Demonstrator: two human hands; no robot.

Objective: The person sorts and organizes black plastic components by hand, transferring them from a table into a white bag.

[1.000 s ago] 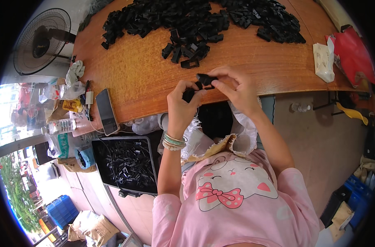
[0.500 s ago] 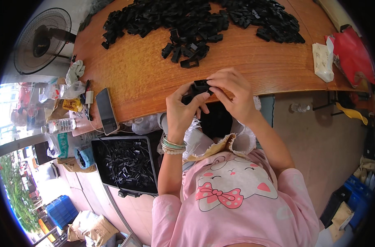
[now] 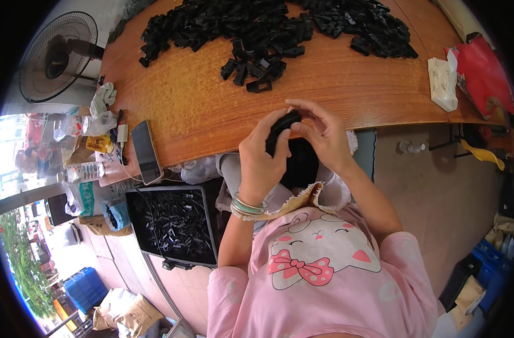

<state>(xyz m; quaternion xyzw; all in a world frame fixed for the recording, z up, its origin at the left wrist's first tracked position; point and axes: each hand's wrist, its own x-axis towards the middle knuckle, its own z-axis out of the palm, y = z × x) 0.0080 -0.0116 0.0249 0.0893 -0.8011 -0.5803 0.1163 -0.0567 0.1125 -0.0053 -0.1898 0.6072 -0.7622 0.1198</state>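
A black plastic part (image 3: 279, 133) is held up close to the table's front edge, tilted, its long side toward me. My left hand (image 3: 261, 153) is closed round it, with the thumb pressed along its near side. The thumb and fingers of my right hand (image 3: 323, 135) close on the part's upper right end; whether they pinch something small there I cannot make out. Beyond my hands, a loose black plastic part (image 3: 259, 85) lies at the front of a large heap of similar black parts (image 3: 229, 25) on the wooden table (image 3: 178, 96).
At the left table edge lies a phone (image 3: 146, 149) beside bottles and bags. Below it stands a black bin (image 3: 207, 217) of small dark pieces. A tissue pack (image 3: 442, 84) and a red bag (image 3: 482, 76) sit at the right. A fan (image 3: 57, 59) stands far left.
My left hand has turned the black part, so its hollow side no longer shows and its smooth long side does. My right hand has shifted slightly down and stays at its end.
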